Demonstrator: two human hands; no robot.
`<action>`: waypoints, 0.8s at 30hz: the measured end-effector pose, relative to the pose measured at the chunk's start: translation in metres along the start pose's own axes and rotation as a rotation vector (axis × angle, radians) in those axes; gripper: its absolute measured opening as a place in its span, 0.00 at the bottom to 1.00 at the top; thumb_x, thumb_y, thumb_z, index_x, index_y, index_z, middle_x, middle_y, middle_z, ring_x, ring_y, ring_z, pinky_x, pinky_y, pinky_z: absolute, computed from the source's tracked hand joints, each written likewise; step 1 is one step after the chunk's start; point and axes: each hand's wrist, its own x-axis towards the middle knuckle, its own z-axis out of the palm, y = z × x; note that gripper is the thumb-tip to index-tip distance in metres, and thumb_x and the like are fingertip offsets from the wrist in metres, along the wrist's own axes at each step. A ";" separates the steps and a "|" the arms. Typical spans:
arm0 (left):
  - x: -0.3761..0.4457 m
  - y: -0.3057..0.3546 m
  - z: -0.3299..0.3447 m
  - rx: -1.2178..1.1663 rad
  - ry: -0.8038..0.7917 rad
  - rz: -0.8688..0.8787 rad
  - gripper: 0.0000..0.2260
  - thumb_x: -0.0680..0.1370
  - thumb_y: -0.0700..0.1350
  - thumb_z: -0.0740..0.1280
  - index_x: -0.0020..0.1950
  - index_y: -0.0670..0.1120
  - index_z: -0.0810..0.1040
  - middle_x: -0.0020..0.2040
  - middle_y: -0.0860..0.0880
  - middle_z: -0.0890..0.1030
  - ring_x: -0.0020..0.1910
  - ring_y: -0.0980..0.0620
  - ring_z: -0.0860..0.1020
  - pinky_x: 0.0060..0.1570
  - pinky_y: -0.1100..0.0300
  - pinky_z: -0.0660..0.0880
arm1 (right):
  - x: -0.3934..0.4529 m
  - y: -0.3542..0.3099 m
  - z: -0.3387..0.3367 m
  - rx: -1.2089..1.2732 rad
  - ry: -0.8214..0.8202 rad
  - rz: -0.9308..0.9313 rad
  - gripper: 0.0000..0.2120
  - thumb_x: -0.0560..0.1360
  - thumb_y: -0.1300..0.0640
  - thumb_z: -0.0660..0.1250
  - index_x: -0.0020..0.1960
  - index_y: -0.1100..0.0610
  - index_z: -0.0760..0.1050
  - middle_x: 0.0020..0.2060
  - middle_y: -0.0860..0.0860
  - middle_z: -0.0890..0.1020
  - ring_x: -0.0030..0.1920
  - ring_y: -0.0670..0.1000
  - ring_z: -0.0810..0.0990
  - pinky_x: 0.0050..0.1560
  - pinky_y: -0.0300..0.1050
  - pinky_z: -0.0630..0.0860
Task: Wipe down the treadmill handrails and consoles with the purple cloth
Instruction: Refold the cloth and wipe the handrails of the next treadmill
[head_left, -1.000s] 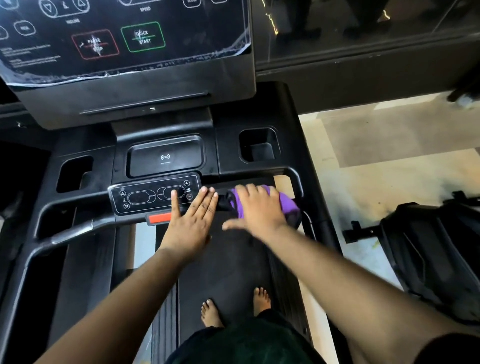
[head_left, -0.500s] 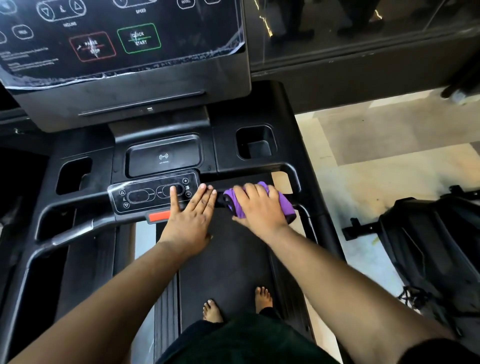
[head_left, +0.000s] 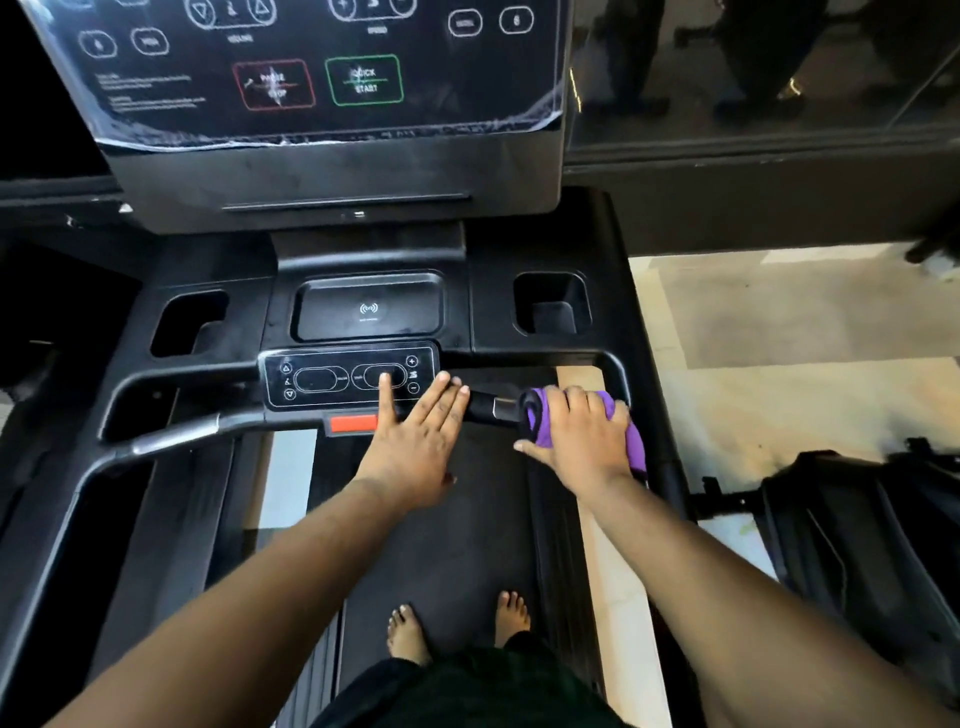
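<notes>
**Cloth on the right end of the front handrail**

We see the right hand (head_left: 582, 441) curled over the purple cloth (head_left: 540, 421), which is wrapped around the front handrail (head_left: 485, 408) near its right bend. The left hand (head_left: 415, 441) lies flat — fingers straight and together, tips on the small control panel (head_left: 348, 376) — just beside the cloth. Bare feet (head_left: 410, 631) stand on the belt (head_left: 452, 545).

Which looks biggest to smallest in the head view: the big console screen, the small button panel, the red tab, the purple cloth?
1. Console screen, cut off by the frame.
2. Button panel.
3. Purple cloth, partly hidden under the right hand, so unsure.
4. Red tab.
</notes>
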 end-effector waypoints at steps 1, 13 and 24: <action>0.001 0.001 0.001 -0.007 -0.006 -0.004 0.50 0.79 0.67 0.60 0.80 0.42 0.29 0.83 0.46 0.34 0.78 0.49 0.27 0.66 0.20 0.33 | 0.012 0.001 -0.009 0.054 -0.083 -0.040 0.44 0.64 0.21 0.65 0.69 0.50 0.67 0.60 0.51 0.78 0.61 0.56 0.77 0.60 0.60 0.70; -0.005 0.007 -0.020 -0.361 -0.016 -0.063 0.50 0.74 0.78 0.47 0.84 0.46 0.41 0.84 0.52 0.40 0.81 0.54 0.31 0.68 0.25 0.27 | 0.012 -0.019 -0.033 0.228 -0.081 -0.379 0.41 0.78 0.44 0.69 0.83 0.46 0.52 0.80 0.46 0.60 0.78 0.54 0.61 0.74 0.56 0.61; -0.003 0.024 -0.048 -1.707 0.333 -0.350 0.16 0.75 0.54 0.74 0.53 0.42 0.78 0.47 0.42 0.83 0.45 0.50 0.80 0.55 0.47 0.78 | -0.004 -0.027 -0.059 0.974 0.001 -0.212 0.47 0.64 0.48 0.83 0.78 0.44 0.65 0.73 0.42 0.65 0.73 0.47 0.65 0.74 0.46 0.63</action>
